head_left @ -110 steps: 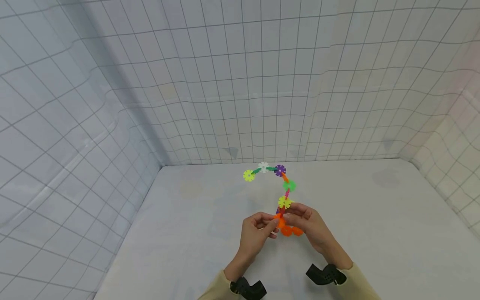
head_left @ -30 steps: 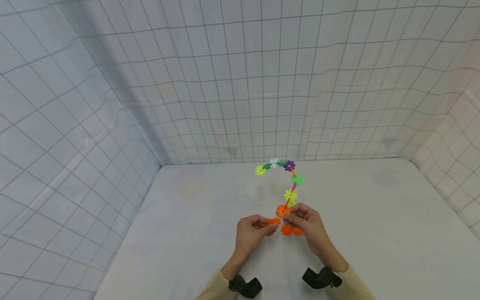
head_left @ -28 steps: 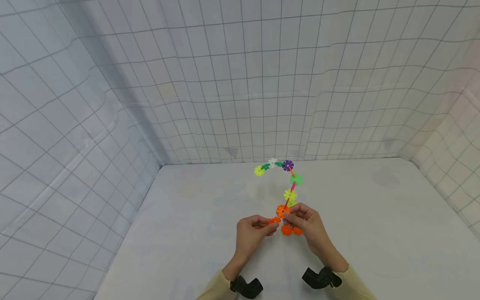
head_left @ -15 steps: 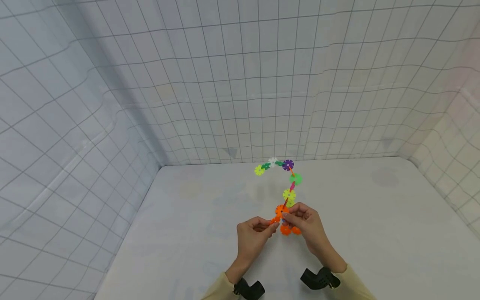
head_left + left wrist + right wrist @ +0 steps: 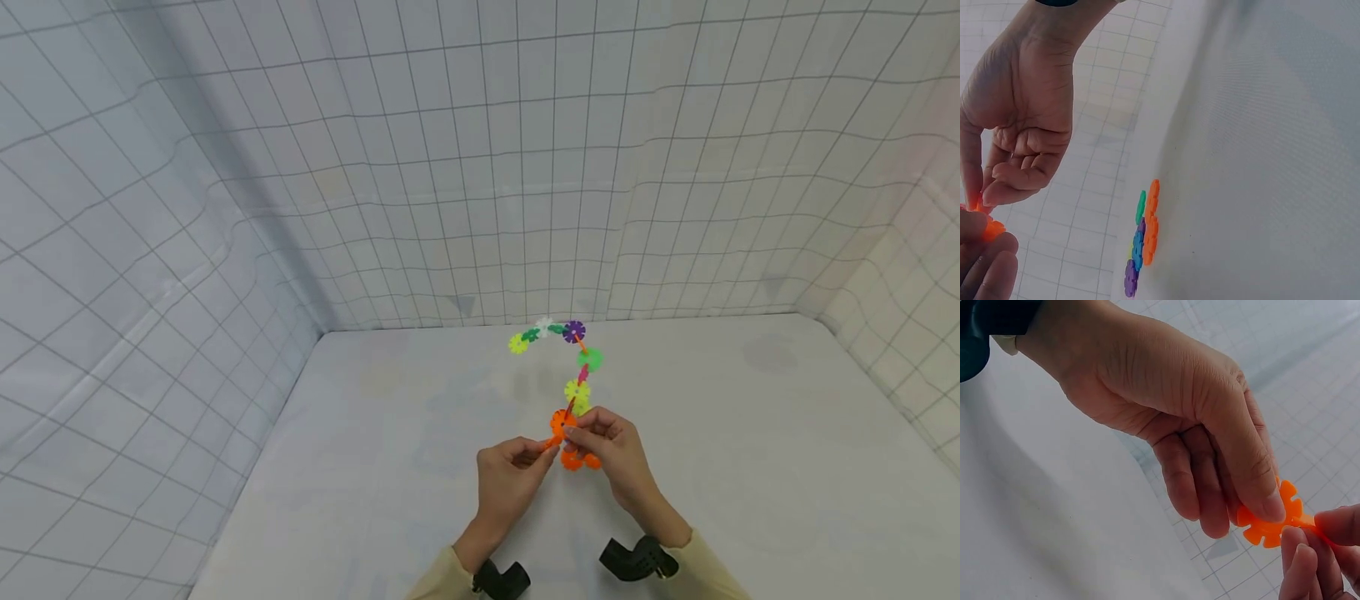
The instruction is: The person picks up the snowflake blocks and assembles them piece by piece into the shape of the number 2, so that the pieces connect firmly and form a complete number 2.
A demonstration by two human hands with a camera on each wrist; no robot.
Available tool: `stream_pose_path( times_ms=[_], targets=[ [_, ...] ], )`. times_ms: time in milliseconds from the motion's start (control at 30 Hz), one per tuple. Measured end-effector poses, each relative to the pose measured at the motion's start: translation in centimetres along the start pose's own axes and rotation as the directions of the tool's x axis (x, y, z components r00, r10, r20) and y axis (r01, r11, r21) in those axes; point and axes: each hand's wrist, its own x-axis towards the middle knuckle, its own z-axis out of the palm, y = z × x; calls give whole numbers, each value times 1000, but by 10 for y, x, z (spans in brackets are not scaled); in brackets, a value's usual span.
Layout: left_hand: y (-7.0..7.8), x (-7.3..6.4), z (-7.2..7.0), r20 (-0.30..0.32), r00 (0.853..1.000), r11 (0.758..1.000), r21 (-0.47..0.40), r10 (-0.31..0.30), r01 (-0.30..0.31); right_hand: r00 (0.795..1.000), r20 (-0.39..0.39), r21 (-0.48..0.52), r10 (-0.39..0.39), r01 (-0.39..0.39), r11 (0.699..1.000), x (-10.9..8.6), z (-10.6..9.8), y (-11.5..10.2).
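My left hand (image 5: 506, 485) pinches an orange snowflake disc (image 5: 552, 443) between thumb and fingers, and it appears nearly edge-on. My right hand (image 5: 618, 454) pinches another orange snowflake disc (image 5: 560, 422) at the near end of a curved chain of coloured discs. In the right wrist view, the two orange discs meet at their rims, the right-hand disc (image 5: 1262, 534) facing the camera and the left-hand one (image 5: 1304, 520) mostly behind fingers. Going away from me, the chain passes a yellow disc (image 5: 577, 390), a green disc (image 5: 591, 359) and a purple disc (image 5: 574, 332), then bends left to a yellow end disc (image 5: 518, 343).
Loose orange discs (image 5: 572, 461) lie on the white table (image 5: 405, 483) just under my hands. The left wrist view shows a blue disc (image 5: 1138, 250), a purple disc (image 5: 1130, 278) and a green disc (image 5: 1140, 207) there too. Grid-patterned sheeting (image 5: 480, 167) surrounds the table.
The left-hand disc, apart from the right-hand one about a second ago, has come up against it and turned more edge-on. The chain sits farther right than in the oldest frame.
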Motion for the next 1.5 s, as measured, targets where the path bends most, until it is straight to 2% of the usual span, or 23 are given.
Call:
stream_pose_path(
  times_ms=[167, 300, 633, 800, 1000, 1200, 1500],
  targets=[
    [-4, -3, 2, -1, 990, 983, 115, 141, -140, 1000, -5, -19, -6, 6, 1000, -1, 1, 0],
    [-3, -5, 3, 2, 979, 969, 143, 203, -201, 1000, -2, -27, -10, 10, 1000, -3, 2, 0],
    [-3, -8, 6, -9, 966, 965, 61, 258, -257, 999, 43, -21, -26, 27, 999, -4, 2, 2],
    [0, -6, 6, -1, 964, 961, 75, 267, -266, 1000, 18, -30, -20, 21, 999, -4, 2, 2],
    [0, -4, 8, 17, 952, 946, 112, 304, -304, 999, -19, -27, -47, 46, 999, -4, 4, 2],
    [-3, -5, 7, 39, 953, 945, 130, 299, -302, 999, 17, 3, -30, 30, 1000, -4, 0, 3],
    [-4, 0, 2, 0, 957, 952, 97, 292, -290, 997, 61, -7, -44, 45, 999, -1, -5, 0]
  ],
)
